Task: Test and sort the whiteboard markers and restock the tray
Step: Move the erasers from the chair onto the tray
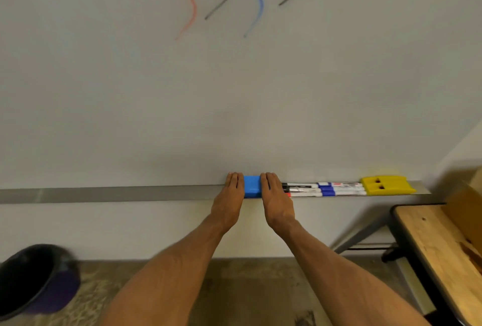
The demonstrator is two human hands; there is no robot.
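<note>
Markers [323,189] lying in rows on the tray [104,194], long axes along its length, toward its right end, with a yellow eraser [387,184] closing them in beyond. At their left ends, right hand [273,195], the nearer one, over or against the caps; then a blue eraser [252,186]; then left hand [230,195]. Fingers of both straight and together, flat against the blue eraser's two ends, curled round nothing. Likely next: a rightward slide, closing the row up.

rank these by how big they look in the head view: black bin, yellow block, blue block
1. black bin, largest by far, though cut by the frame edge
2. yellow block
3. blue block, smallest; left hand and right hand flank it and may hide its ends
</note>
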